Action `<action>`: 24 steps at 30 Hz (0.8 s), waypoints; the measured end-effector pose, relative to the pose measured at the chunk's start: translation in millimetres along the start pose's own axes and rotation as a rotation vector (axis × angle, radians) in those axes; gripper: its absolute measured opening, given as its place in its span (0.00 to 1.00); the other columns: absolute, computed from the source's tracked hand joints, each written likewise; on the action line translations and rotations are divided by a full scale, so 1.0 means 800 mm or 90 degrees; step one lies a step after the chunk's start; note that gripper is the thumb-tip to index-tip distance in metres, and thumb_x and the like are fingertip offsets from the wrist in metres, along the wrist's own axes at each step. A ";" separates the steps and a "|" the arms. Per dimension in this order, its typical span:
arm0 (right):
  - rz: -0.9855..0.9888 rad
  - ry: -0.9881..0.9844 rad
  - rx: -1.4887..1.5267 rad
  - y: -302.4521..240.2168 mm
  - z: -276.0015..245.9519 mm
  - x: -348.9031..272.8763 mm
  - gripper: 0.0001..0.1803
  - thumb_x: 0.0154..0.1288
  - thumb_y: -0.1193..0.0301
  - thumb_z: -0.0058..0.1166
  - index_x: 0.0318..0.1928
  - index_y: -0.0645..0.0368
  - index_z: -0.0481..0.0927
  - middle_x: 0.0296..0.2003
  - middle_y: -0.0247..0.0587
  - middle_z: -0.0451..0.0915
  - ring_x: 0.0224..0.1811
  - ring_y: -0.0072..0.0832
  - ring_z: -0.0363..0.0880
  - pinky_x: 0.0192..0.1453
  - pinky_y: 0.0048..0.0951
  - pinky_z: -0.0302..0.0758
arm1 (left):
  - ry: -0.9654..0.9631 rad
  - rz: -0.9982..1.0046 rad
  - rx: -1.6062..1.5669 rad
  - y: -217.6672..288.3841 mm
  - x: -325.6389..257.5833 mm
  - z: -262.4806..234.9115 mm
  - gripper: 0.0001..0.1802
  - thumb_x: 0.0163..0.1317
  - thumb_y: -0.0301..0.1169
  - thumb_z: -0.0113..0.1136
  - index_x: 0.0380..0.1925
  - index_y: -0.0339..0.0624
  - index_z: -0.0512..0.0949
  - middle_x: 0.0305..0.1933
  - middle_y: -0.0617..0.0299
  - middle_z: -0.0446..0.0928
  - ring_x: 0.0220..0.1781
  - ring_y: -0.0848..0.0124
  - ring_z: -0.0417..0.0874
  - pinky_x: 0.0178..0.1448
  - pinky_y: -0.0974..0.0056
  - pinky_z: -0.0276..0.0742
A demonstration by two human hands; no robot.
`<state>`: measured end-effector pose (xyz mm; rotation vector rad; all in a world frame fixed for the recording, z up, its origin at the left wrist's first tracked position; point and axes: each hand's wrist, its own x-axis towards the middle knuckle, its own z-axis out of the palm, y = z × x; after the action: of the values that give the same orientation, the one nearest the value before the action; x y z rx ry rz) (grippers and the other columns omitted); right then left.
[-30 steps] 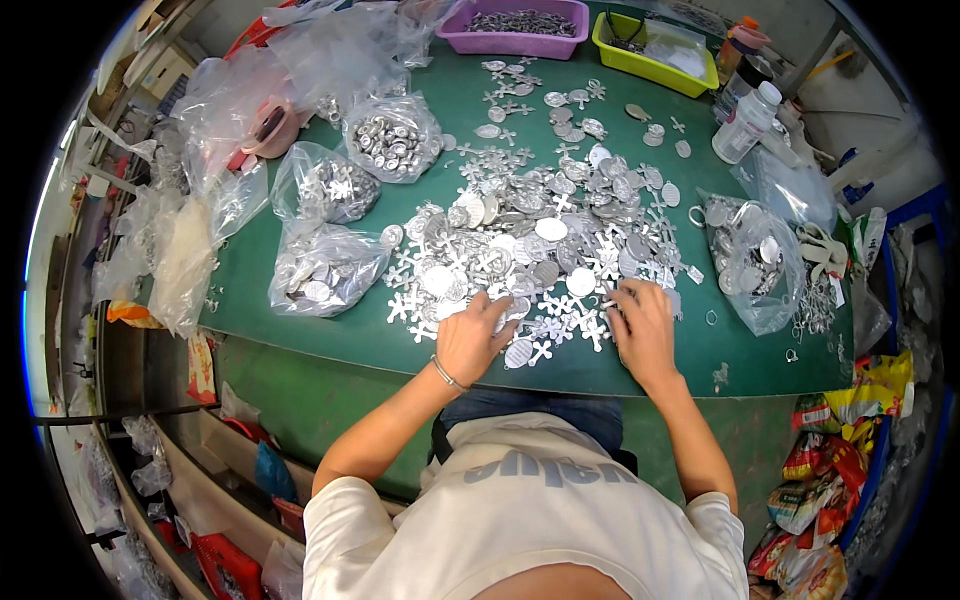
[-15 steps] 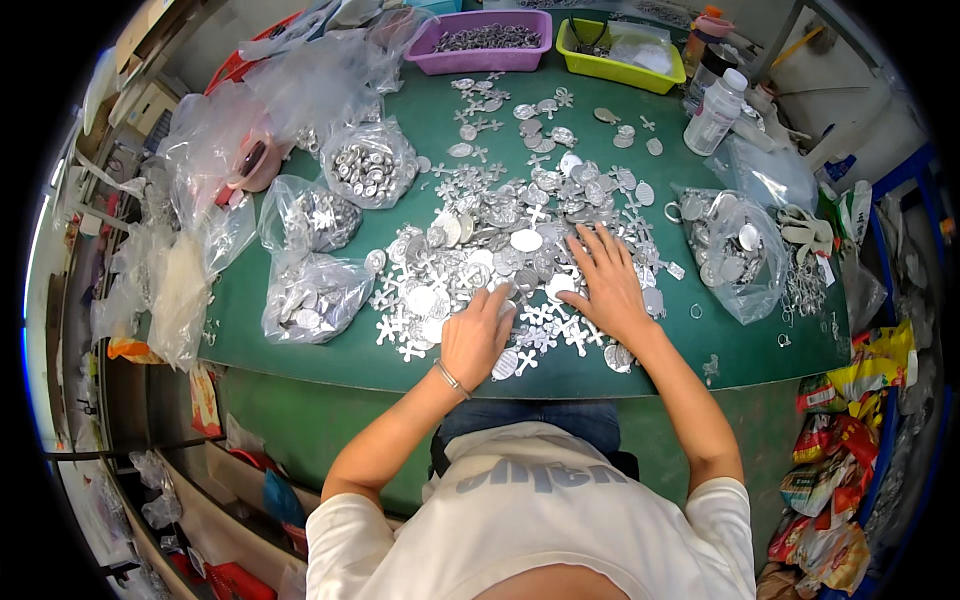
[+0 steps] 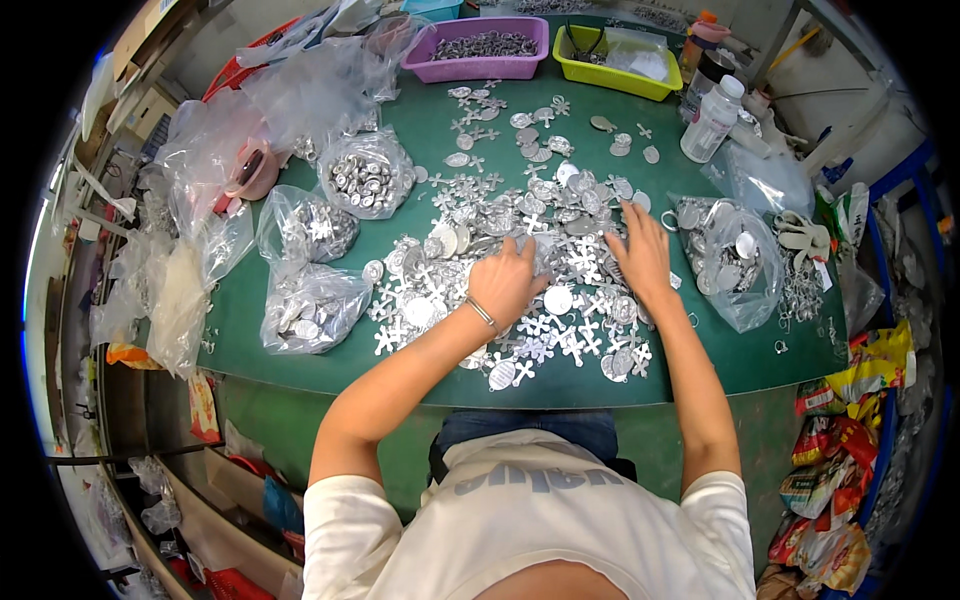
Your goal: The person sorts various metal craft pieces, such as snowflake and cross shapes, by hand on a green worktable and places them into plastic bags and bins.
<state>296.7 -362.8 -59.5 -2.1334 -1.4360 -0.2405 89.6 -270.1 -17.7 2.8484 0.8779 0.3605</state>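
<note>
Green table [image 3: 240, 320] is filling most of my corner here, with a purple tray [image 3: 475, 73] and a yellow-green tray [image 3: 615, 84] sitting at the far side, plus clear bags [image 3: 748, 312] slumping at both ends. Right in front of me, a big heap [image 3: 577, 225] of silvery crosses [image 3: 570, 346] and medals [image 3: 558, 300] is covering the middle. My left hand [image 3: 508, 283] is resting near the heap's centre, fingers bending down into the pieces; can't tell if I'm pinching anything, since the tips aren't showing clearly. My right hand [image 3: 643, 250] is lying along the right side, fingers spreading loose and not gripping anything I can see. For working through a pile like this, I'm thinking light, flat fingers are probably beating big grabs, because thin pieces are likely sliding easier than lifting. I'm also guessing short strokes away from my body are the safer bet, with some crosses and one oval medal [image 3: 503, 376] sitting near the front edge.
</note>
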 end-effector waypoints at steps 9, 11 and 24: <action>-0.186 -0.058 0.167 -0.050 -0.029 -0.005 0.21 0.48 0.71 0.59 0.44 0.61 0.72 0.49 0.44 0.68 0.56 0.41 0.63 0.57 0.39 0.59 | 0.046 -0.074 0.042 -0.039 0.043 0.006 0.17 0.53 0.43 0.57 0.38 0.45 0.73 0.30 0.50 0.74 0.25 0.54 0.78 0.24 0.56 0.73; -0.262 -0.067 0.150 -0.060 -0.024 -0.004 0.17 0.45 0.70 0.61 0.36 0.61 0.74 0.45 0.43 0.69 0.54 0.40 0.63 0.56 0.39 0.60 | 0.059 -0.073 0.048 -0.044 0.051 0.013 0.17 0.53 0.42 0.58 0.39 0.45 0.73 0.30 0.51 0.75 0.25 0.53 0.78 0.25 0.55 0.73; -0.275 -0.087 0.041 -0.078 -0.011 -0.006 0.10 0.48 0.69 0.58 0.30 0.62 0.76 0.40 0.40 0.70 0.49 0.34 0.65 0.57 0.41 0.56 | -0.004 -0.087 -0.078 -0.041 -0.020 -0.019 0.19 0.54 0.43 0.56 0.38 0.39 0.74 0.25 0.47 0.76 0.25 0.52 0.78 0.27 0.54 0.73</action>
<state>240.3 -353.7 -33.2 -1.7978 -1.9492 -0.2073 55.4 -251.4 -12.8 2.6607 1.0054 0.3740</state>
